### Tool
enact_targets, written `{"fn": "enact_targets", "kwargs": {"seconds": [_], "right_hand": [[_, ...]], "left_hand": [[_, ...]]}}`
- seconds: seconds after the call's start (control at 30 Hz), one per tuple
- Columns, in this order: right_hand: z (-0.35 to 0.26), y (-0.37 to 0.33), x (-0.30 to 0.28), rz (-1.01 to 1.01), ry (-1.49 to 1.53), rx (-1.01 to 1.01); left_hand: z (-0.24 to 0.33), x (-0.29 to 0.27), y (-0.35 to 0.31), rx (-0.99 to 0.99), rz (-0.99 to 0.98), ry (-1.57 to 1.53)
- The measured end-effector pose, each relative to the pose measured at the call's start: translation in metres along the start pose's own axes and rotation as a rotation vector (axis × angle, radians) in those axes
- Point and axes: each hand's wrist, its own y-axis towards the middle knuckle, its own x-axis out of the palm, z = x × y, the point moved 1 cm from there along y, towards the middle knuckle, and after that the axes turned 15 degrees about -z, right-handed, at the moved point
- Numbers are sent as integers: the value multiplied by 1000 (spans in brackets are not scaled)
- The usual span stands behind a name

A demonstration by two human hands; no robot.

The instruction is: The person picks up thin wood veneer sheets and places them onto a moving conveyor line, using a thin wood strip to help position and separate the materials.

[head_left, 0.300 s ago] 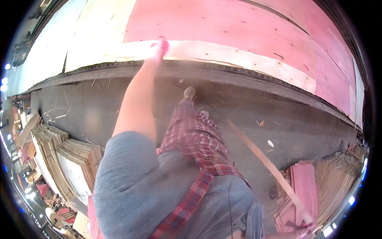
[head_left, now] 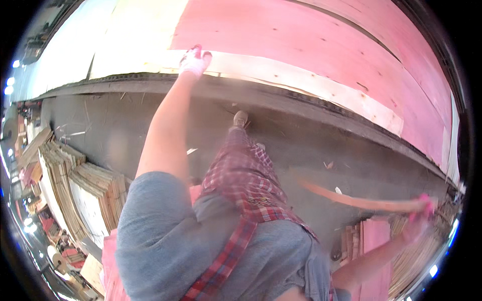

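My left hand (head_left: 196, 61), in a white and pink glove, reaches forward over the near edge of a wide pink wood veneer sheet (head_left: 281, 42). It is at a pale veneer strip (head_left: 281, 67) along that edge, its fingers loosely bent and apart, with nothing visible in them. Out to the right, my right hand (head_left: 420, 210), in a pink glove, is closed around one end of a long, thin wood strip (head_left: 361, 201). The strip bows and points back toward my legs, its far end blurred above the floor.
A dark ledge (head_left: 261, 98) runs below the sheets. Stacks of veneer (head_left: 95, 200) stand at the left, and pink boards (head_left: 374, 236) at the lower right. Wood scraps (head_left: 329, 164) lie on the grey floor (head_left: 281, 150) around my shoes.
My right hand has swung up and forward from the lower right corner, carrying the wood strip, which now lies more level and bends. My left hand has shifted slightly left along the edge.
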Motion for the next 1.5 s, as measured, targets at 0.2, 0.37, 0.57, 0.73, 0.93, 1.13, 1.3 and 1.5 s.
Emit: {"fn": "enact_targets", "kwargs": {"seconds": [0.2,0.37,0.57,0.73,0.93,1.13,1.3,1.5], "right_hand": [[-18,117,402,-781,-649,123],[-27,95,622,-1522,397,216],[63,156,665,-1051,906,407],[95,190,651,-897,-1070,377],[128,174,658,-1126,-1327,92],[123,177,657,-1296,-1418,173],[151,162,655,-1240,-1496,128],[121,166,656,-1059,-1157,293]], "left_hand": [[38,-38,-75,374,-860,-1325],[49,-23,-108,797,-1078,-1318],[-12,25,-48,324,-1008,-1880],[-48,0,17,307,-353,-346],[-25,-18,81,544,-405,-163],[-11,-22,90,363,-796,-265],[-22,20,92,391,-787,-349],[-30,38,86,309,-678,-995]]}}
